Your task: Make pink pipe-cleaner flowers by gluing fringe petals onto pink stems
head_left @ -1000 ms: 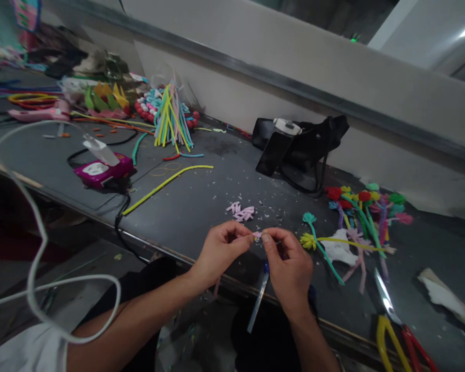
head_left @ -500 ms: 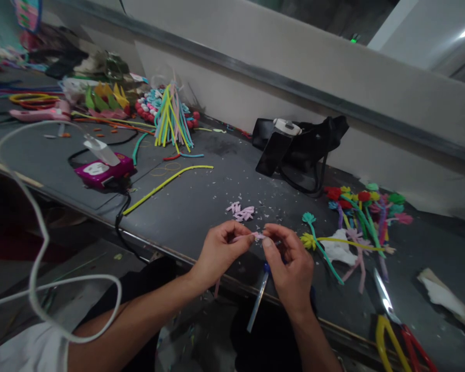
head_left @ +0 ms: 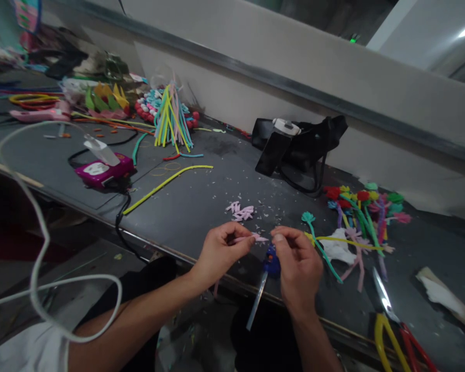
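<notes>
The left hand [head_left: 225,252] firmly pinches a slim, pale-pink, soft strip [head_left: 260,238] above the flat grey worktop [head_left: 197,196]. The right hand [head_left: 276,235] bunches fingertips beside its tip; I cannot tell the contents. Apparent step: working the strip's end; the next move calls for steady left pressure.

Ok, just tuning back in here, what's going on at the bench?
A person sits working with bare hands. The left hand pinches a pink strip; the right hand is close by, its fingertips apart from the strip's tip, and whether it holds anything is unclear. Just beyond the hands lies a small pile of pink pieces. A blue tool sits beside the right hand, and scissors lie farther right.
</notes>
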A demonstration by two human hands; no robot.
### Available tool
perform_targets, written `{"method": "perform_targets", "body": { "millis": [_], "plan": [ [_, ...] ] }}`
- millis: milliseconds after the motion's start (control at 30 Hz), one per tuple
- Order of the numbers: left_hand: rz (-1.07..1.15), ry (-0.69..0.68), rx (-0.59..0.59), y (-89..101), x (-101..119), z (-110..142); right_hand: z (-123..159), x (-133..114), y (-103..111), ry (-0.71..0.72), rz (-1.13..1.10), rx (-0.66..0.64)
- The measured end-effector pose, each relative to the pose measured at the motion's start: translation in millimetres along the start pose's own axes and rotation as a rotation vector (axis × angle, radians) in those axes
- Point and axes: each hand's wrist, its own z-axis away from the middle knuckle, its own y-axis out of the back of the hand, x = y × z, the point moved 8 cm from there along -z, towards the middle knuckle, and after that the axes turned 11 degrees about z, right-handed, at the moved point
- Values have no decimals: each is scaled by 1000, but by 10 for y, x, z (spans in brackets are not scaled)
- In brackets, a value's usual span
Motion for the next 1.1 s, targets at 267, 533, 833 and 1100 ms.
{"method": "perform_targets", "body": {
  "millis": [267,533,833,1100],
  "plan": [
    [160,45,4,16,-25,-1,-7,54,2,-22,-67,-16],
    [142,41,-9,16,-24,0,20,-183,-90,193,211,-64],
    [138,47,-54,-22,-12,9,33,-123,-67,175,255,-12],
    [108,34,-56,-23,-7,12,27,-123,-64,171,277,5]
  ]
}}
